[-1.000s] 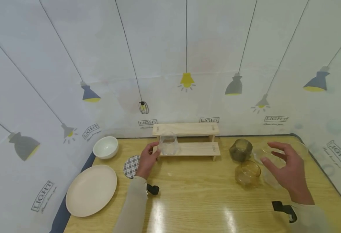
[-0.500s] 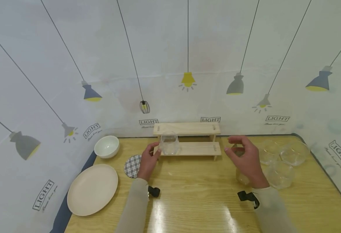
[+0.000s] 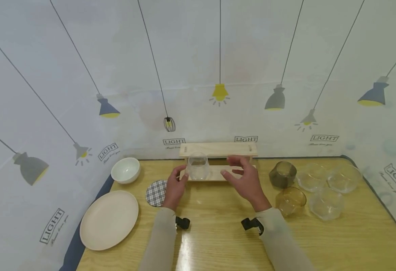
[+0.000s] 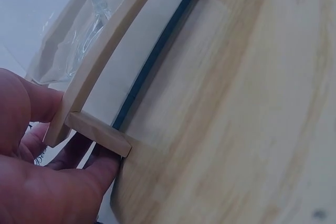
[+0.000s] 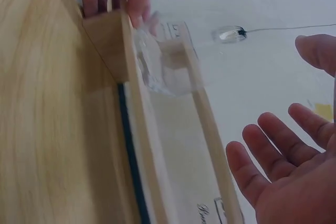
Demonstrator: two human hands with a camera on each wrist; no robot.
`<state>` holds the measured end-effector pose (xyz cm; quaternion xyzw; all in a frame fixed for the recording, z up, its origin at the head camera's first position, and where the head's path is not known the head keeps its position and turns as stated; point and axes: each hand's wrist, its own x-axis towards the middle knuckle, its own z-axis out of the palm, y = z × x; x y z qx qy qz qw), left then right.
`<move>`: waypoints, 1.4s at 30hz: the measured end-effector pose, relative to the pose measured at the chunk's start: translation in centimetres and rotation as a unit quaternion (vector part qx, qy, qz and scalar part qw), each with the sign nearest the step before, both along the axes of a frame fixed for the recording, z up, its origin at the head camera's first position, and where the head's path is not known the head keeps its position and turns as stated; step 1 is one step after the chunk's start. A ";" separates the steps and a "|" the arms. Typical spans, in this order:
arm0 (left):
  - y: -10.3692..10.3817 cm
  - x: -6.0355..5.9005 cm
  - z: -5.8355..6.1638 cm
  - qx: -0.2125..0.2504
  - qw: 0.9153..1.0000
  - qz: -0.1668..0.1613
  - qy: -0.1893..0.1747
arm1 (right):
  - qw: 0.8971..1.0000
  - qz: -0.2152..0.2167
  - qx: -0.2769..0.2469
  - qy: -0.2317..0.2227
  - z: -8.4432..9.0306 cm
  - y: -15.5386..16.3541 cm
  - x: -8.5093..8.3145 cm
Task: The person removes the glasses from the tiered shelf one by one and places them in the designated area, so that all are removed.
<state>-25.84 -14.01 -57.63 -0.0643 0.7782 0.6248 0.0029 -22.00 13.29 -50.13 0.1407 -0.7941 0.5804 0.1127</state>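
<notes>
- One clear glass cup (image 3: 198, 166) stands on the wooden rack's (image 3: 218, 149) lower shelf, at its left end.
- Left hand (image 3: 175, 187) grips the rack's left end.
- Right hand (image 3: 246, 180) hovers open beside the cup, holding nothing.
- Likely light, slippery, breakable; grasp around its sides.

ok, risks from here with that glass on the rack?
1. The clear glass sits at the left end of the lower shelf; the left hand grips the rack's end there, so a nudge might tip it.
2. The open right hand is close to the glass and could knock it.
</notes>
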 end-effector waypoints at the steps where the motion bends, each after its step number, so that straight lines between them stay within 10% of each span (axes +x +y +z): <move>1: 0.1 0.0 0.0 -0.002 1.000 0.002 0.000 | 1.000 0.006 -0.001 -0.005 -0.1 -0.6 -0.2; 26: 0.0 -0.5 -0.1 0.027 0.999 0.012 -0.018 | 0.997 -0.038 0.045 -0.050 -3.5 -9.6 -4.0; 42: -0.2 -0.2 0.3 0.003 1.000 -0.001 -0.012 | 0.998 0.009 0.040 -0.038 -0.7 -6.3 -0.6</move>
